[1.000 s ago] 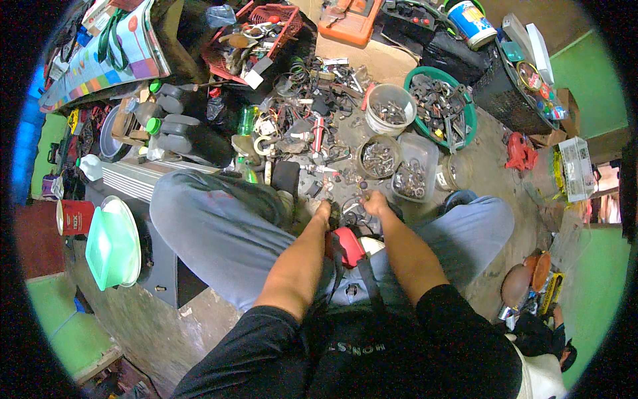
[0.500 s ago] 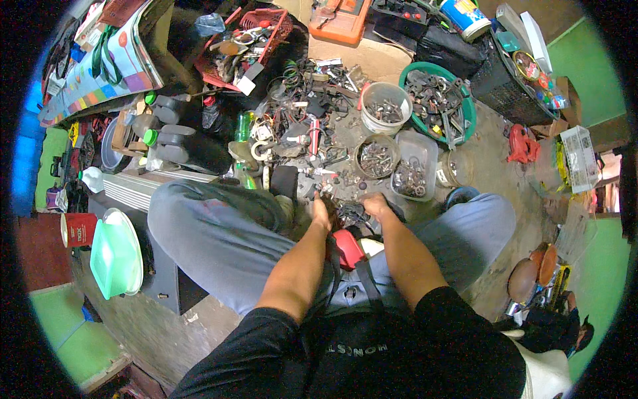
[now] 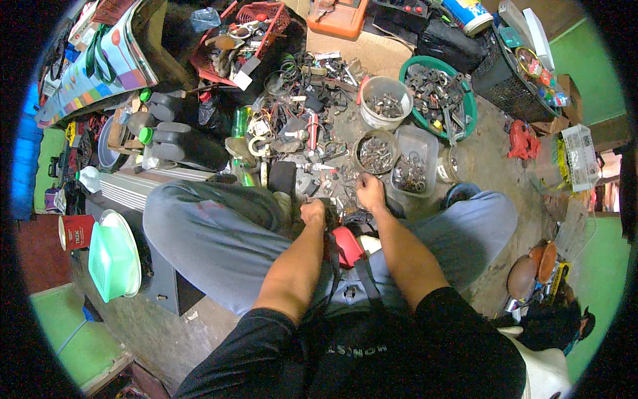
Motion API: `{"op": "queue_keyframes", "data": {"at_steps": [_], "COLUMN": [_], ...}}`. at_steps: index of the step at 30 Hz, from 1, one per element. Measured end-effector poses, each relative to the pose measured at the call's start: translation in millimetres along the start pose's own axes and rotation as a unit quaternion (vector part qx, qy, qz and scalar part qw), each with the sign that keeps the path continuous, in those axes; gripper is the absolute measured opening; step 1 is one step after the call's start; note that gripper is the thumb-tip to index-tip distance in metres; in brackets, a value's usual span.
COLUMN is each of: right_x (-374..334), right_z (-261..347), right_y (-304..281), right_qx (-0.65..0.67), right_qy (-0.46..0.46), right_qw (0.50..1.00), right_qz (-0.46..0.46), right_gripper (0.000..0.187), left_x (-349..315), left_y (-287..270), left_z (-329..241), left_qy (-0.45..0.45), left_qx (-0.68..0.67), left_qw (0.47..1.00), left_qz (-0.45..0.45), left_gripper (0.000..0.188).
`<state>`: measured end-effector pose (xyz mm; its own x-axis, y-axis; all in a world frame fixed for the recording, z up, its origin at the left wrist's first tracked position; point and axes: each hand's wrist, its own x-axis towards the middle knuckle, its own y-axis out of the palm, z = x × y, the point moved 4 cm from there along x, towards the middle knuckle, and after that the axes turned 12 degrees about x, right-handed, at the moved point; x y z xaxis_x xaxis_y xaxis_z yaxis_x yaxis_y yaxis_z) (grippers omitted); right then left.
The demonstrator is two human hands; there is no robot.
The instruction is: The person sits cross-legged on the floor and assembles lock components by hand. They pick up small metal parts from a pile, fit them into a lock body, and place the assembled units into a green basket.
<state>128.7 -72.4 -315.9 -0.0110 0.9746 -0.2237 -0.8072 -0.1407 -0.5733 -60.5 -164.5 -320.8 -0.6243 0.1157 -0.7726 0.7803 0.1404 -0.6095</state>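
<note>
My left hand (image 3: pixel 313 212) is curled closed between my knees, beside a small dark object it seems to grip; I cannot make out what it is. A little farther forward, my right hand (image 3: pixel 370 192) is also closed, with its fingertips turned away and whatever they pinch hidden. Below and between the hands lies a bundle of black cable (image 3: pixel 359 219). Small loose parts lie on the floor just ahead of the hands. A red object (image 3: pixel 347 247) rests against my lap. Close to the right hand stands a round tub of screws (image 3: pixel 359 167).
A heap of mixed parts (image 3: pixel 309 116) spreads ahead. Beyond the right hand stand a white bucket (image 3: pixel 383 124), a clear box (image 3: pixel 427 189) and a green basin (image 3: pixel 472 127) of metal parts. A red basket (image 3: pixel 279 20) sits at the far left, near dark jugs (image 3: pixel 189 146).
My right hand has moved forward and slightly left, away from the cable bundle. My left hand has drawn back a little and its fingers are more curled.
</note>
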Motion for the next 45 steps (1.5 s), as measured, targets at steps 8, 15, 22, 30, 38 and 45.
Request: {"op": "queue_keyframes", "data": {"at_steps": [8,15,22,30,38,45], "right_x": [-22.7,-30.6,-7.6,6.6,-25.2,-11.5], "right_z": [-18.4,-14.9,-85.8,-132.0,-12.0,-79.0], "right_y": [34.9,41.2,51.2,47.2,36.6,48.1], "right_qx": [-0.121,-0.190,-0.095,0.242,-0.163,-0.232], "right_qy": [-0.030,0.183,0.188,0.242,0.202,0.214], "right_qw": [0.957,0.899,0.946,0.937,0.959,0.872], "right_qz": [0.261,0.349,0.245,0.067,0.116,0.374], "right_gripper": [0.033,0.055,0.034,0.029,0.035,0.062], "left_x": [63.6,46.1,30.2,21.7,183.1,35.0], "left_y": [93.6,87.0,75.5,73.3,124.0,106.9], "left_z": [33.4,31.2,19.9,0.4,68.2,22.0], "left_qy": [0.024,-0.008,-0.039,0.019,0.070,0.048], "left_qx": [-0.052,-0.105,-0.230,-0.318,-0.123,-0.101], "left_qw": [0.952,0.883,0.849,0.849,0.981,0.853], "left_qz": [0.302,0.457,0.474,0.421,0.131,0.509], "left_gripper": [0.045,0.056,0.087,0.075,0.076,0.087]}}
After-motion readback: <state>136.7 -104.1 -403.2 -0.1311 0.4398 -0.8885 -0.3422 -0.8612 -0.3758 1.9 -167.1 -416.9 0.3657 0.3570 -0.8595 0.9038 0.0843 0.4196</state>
